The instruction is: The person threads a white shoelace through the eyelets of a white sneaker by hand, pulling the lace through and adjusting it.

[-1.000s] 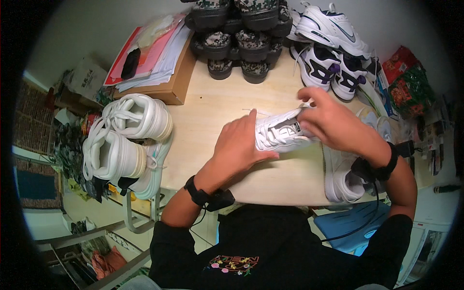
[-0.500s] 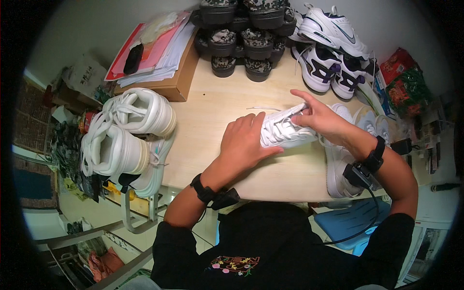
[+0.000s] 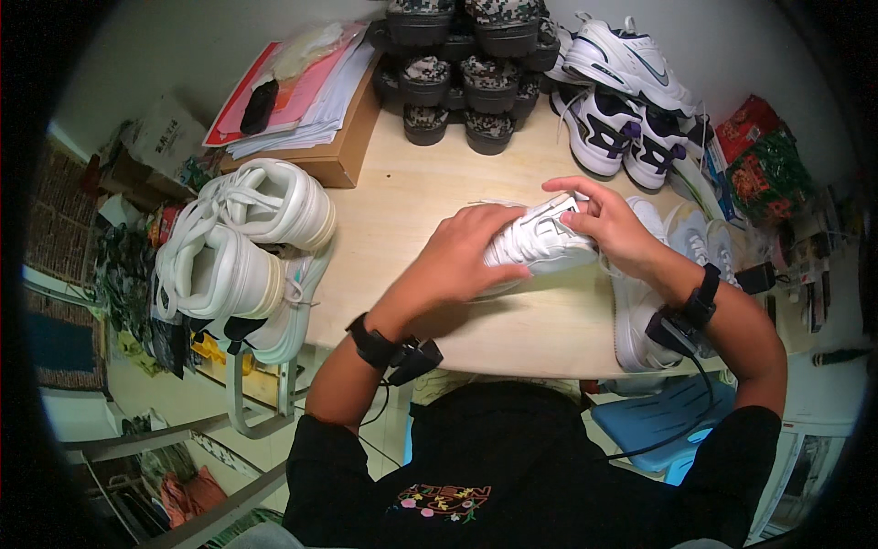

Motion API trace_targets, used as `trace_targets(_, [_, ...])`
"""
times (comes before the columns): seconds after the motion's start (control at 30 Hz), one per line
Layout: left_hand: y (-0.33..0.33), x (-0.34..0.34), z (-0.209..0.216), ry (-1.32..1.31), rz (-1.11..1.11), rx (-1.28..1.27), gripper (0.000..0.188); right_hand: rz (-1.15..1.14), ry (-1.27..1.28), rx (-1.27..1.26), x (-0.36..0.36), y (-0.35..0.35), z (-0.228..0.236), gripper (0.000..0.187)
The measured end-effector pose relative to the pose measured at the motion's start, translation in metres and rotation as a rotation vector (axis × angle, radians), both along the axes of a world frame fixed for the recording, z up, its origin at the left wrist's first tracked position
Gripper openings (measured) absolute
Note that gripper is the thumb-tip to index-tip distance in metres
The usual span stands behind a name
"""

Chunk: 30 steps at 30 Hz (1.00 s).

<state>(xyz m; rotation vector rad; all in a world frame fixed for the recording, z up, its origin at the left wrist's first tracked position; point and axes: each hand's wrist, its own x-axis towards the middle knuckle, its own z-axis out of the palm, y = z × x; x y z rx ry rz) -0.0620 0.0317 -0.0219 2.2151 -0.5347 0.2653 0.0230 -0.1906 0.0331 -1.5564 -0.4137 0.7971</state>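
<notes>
A white lace-up sneaker is held between my two hands above the middle of the wooden table. My left hand wraps round its left end, with the thumb along the near side. At the ankle opening, my right hand grips the tongue area between thumb and fingers. The laces run across the upper, and a loose lace end shows behind the shoe. The part under my left palm is hidden. Just right of my right wrist, another white sneaker rests on the table.
White sneakers are stacked at the left edge. Behind them, papers lie on a cardboard box. Camouflage shoes are piled at the back, with white-and-black sneakers to their right. A blue stool stands below the table's near edge.
The sneaker has been raised and tilted, its tongue area turned more into view. My left hand has shifted slightly along it; my right hand still grips the opening.
</notes>
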Motion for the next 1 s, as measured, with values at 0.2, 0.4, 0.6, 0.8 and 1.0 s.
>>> trace_targets(0.2, [-0.003, 0.030, 0.021, 0.103, -0.147, -0.138, 0.029, 0.047, -0.095, -0.066, 0.009, -0.009, -0.007, 0.042])
trace_targets(0.4, [-0.005, 0.040, 0.012, 0.427, -0.252, -0.372, 0.030, 0.093, -0.135, -0.051, 0.008, -0.009, -0.011, 0.043])
trace_targets(0.6, [-0.007, 0.031, 0.025, 0.410, -0.265, -0.353, 0.033, 0.092, -0.069, -0.041, 0.008, -0.006, -0.010, 0.039])
trace_targets(0.8, [-0.005, 0.031, 0.014, 0.417, -0.225, -0.394, 0.039, 0.159, -0.258, -0.092, 0.007, -0.003, -0.012, 0.042])
trace_targets(1.0, [-0.004, 0.031, 0.017, 0.398, -0.279, -0.488, 0.033, 0.244, -0.242, -0.013, 0.005, -0.010, -0.001, 0.059])
